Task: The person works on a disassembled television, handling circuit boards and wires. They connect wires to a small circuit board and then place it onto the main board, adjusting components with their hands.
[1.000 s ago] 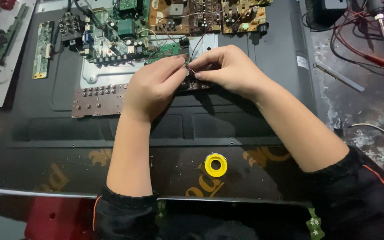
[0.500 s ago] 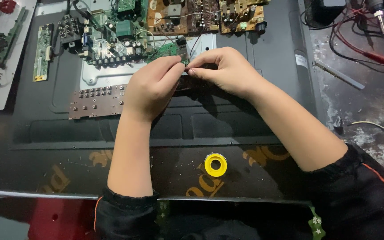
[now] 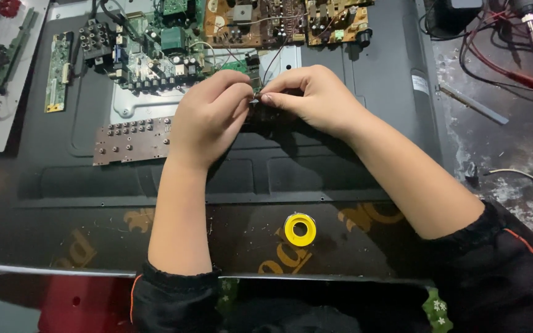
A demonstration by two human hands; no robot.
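Both hands, left hand [image 3: 208, 117] and right hand [image 3: 316, 98], pinch a small part [image 3: 256, 98] with closed fingers [image 3: 272, 97], above the brown circuit board [image 3: 132, 140] on the television back panel [image 3: 217, 179].

matt dark metal panel [image 3: 340, 179]; glossy yellow plastic spool [image 3: 300, 229]

An electronics repair workshop. Opened flat-screen back panel [image 3: 340, 166] across the bench, bare circuit boards [image 3: 174, 43] strewn along the top, another brown board [image 3: 132, 140] lying loose, red and black test leads [image 3: 501, 55] tangled at right, yellow solder spool [image 3: 300, 229] near the front, stained grey worktop [image 3: 495, 154].
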